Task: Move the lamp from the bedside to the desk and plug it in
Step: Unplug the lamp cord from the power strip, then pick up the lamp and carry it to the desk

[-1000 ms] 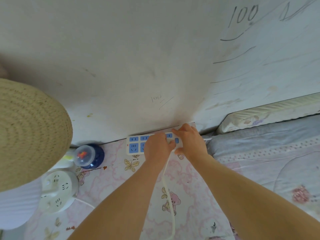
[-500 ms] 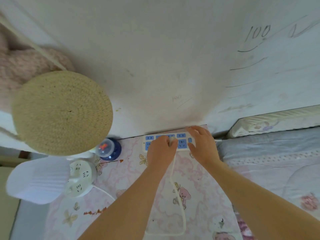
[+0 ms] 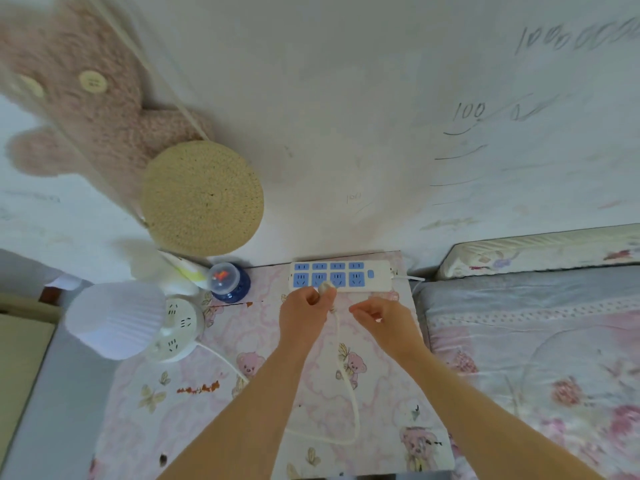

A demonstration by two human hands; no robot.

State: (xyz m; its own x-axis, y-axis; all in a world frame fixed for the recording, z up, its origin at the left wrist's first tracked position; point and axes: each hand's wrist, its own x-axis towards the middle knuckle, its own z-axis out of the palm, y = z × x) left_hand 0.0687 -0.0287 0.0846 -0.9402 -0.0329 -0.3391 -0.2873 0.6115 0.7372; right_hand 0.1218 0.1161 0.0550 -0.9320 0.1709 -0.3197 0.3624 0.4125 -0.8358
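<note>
Around the power strip — wall directly behind, mattress close right, blue jar left — only the near tabletop lies open.

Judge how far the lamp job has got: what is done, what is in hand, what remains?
Done: little, perhaps the unplugging. The white plug sits at the power strip's front edge; whether its pins are out is unclear. In hand: the left hand pinches the plug, its cord trailing back; the right hand is off the strip. Left: the lamp stands on the bedside table; carrying and replugging remain.
</note>
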